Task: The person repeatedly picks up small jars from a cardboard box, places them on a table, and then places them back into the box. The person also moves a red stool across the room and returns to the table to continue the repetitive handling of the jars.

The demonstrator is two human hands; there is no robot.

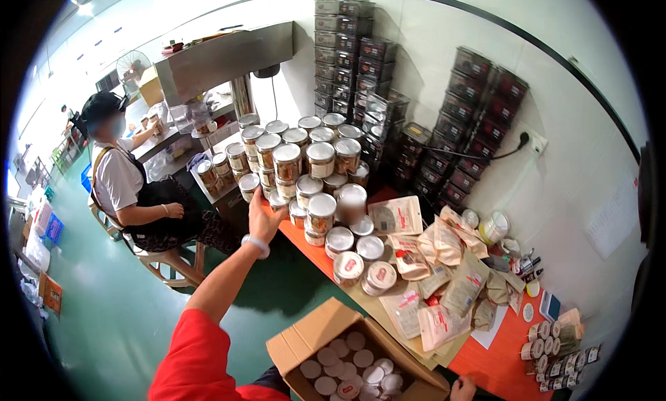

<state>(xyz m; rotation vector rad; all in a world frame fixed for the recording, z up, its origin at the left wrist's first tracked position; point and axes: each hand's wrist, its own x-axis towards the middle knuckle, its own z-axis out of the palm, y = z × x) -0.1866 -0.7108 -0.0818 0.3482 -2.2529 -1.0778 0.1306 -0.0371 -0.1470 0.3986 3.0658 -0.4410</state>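
Observation:
Reaching forward from a red sleeve, my left hand [263,220] has its fingers and thumb closed around a clear can with a silver lid [278,198], at the lower left edge of a large stack of such cans [320,158]. Brown contents show through their walls. Only part of my right hand [463,388] is visible at the bottom edge, beside the open cardboard box [305,335]; its grip is hidden. Inside that box are several round white lids or lidded cans [347,366]. Two cans with red-marked white lids [380,276] stand at the near side of the stack.
Pouches [444,283] lie heaped on the orange table [496,370], right of the cans. Small jars [555,352] sit at the far right. Dark clear-lidded boxes [347,61] are stacked along the wall. A seated co-worker [128,172] handles something at the left counter.

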